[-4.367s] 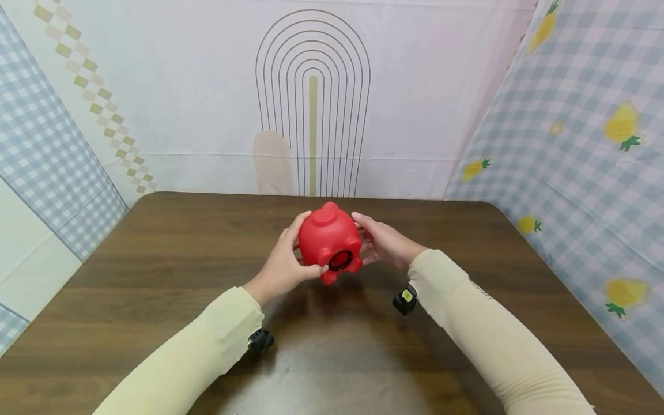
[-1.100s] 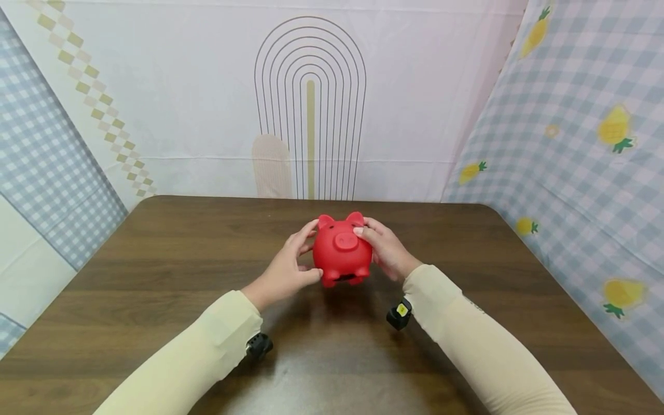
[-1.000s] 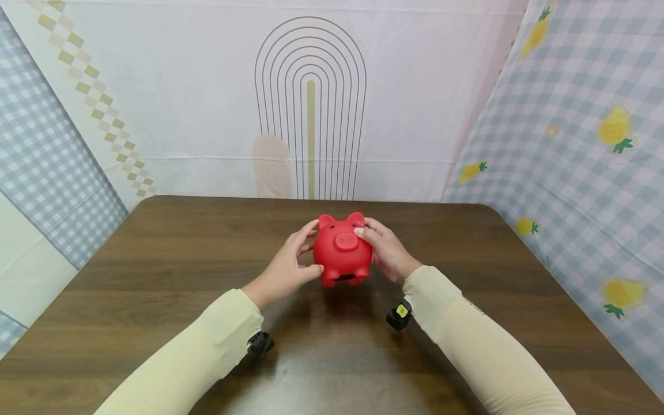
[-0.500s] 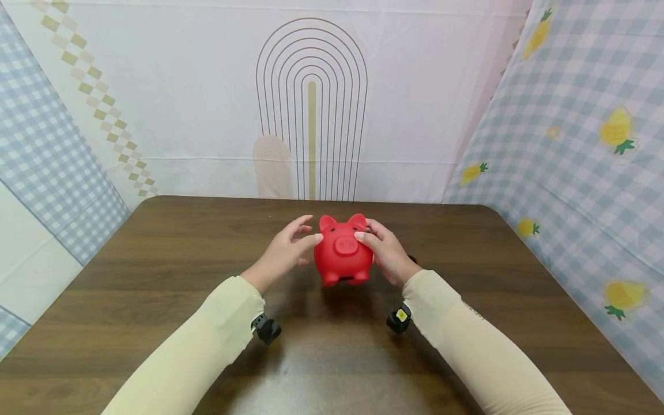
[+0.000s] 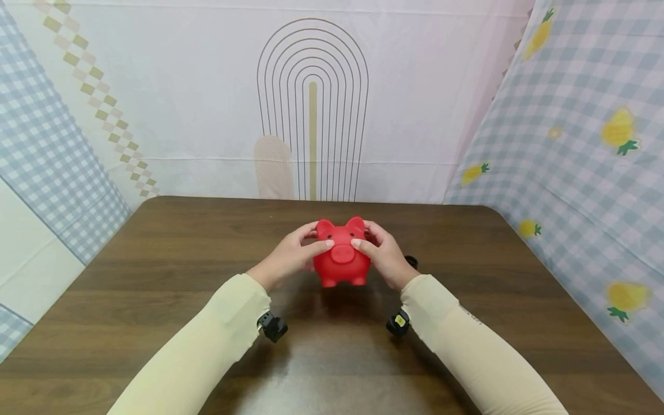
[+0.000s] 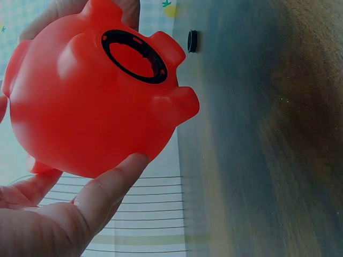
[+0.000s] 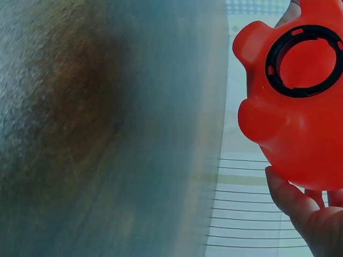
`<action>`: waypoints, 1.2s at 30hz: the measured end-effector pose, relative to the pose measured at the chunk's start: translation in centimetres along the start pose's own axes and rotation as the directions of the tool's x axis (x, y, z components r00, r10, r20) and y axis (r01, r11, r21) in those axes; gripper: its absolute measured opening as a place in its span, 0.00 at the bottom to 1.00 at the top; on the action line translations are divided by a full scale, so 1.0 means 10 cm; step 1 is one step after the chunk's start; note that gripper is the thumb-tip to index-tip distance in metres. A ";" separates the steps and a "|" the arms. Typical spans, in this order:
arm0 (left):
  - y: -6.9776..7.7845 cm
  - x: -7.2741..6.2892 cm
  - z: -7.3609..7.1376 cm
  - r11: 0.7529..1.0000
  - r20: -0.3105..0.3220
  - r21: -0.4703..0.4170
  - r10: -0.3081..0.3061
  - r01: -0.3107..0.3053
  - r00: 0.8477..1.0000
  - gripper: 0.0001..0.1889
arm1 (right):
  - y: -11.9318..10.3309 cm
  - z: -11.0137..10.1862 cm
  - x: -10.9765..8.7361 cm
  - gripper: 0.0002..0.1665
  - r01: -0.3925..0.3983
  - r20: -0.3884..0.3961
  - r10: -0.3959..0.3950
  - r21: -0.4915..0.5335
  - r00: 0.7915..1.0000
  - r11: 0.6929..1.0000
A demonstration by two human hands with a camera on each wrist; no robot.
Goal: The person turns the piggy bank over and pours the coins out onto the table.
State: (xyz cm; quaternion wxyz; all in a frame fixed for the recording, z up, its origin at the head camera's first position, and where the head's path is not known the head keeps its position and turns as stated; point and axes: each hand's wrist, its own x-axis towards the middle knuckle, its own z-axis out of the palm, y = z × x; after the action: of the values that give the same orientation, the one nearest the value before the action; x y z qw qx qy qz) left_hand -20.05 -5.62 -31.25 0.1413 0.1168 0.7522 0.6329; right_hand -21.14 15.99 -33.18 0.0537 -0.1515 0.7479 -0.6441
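Note:
A red piggy bank (image 5: 339, 272) faces the head camera, upright, with its ears on top and snout forward. My left hand (image 5: 290, 255) grips its left side, thumb beside the snout and fingers behind. From the other side my right hand (image 5: 388, 256) holds it, thumb near the right eye. Both wrist views show the bank raised above the table. Its underside has a black ring (image 6: 135, 57) around an open hole, between short feet. In the right wrist view that ring (image 7: 273, 68) shows red inside.
A small round black cap (image 5: 411, 261) lies on the brown wooden table (image 5: 181, 276), just beyond the right hand; the cap (image 6: 193, 41) also shows in the left wrist view. Patterned cloth (image 5: 207, 86) hangs behind the table, checked cloth (image 5: 570, 132) on the right.
The piggy bank has turned from showing its underside to standing upright, snout forward. My left hand loosened, shifted its thumb up and gripped it again. The black cap came into view beside my right hand.

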 end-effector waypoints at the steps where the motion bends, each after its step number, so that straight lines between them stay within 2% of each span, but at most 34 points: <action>1: 0.00 0.00 0.00 1.000 0.002 -0.004 -0.002 0.002 1.000 0.31 | 0.00 0.00 0.00 0.30 0.007 -0.001 -0.007 -0.013 1.000 1.000; 11: -0.04 -0.03 0.03 0.997 -0.016 -0.071 0.009 -0.010 1.000 0.30 | 0.01 0.00 -0.01 0.31 0.041 0.007 -0.041 -0.063 0.999 0.997; 16: -0.06 -0.05 0.04 0.998 -0.050 -0.053 0.022 -0.025 0.998 0.30 | -0.01 0.00 -0.01 0.33 0.045 0.028 -0.043 -0.082 0.999 0.996; 24: -0.11 -0.06 0.02 0.995 -0.072 -0.030 0.098 -0.100 0.993 0.32 | -0.06 -0.01 0.00 0.37 0.043 0.056 -0.035 -0.160 0.998 0.986; 27: -0.12 -0.07 0.01 0.991 -0.084 0.005 0.131 -0.131 0.988 0.33 | -0.06 -0.02 0.01 0.37 0.060 0.066 -0.047 -0.219 0.997 0.974; 30: -0.12 -0.08 0.01 0.985 -0.105 0.079 0.161 -0.153 0.981 0.34 | -0.07 -0.03 0.01 0.36 0.067 0.085 -0.047 -0.251 0.995 0.966; 36: -0.16 -0.07 -0.01 0.957 -0.122 0.188 0.245 -0.220 0.962 0.34 | -0.10 -0.04 -0.02 0.36 0.069 0.119 -0.037 -0.277 0.992 0.958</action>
State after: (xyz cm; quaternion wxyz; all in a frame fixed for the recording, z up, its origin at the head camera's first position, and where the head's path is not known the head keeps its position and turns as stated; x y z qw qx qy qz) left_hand -19.37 -6.20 -32.75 0.0002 0.1705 0.7934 0.5843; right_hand -20.92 16.27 -32.13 0.0564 -0.2139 0.8231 -0.5230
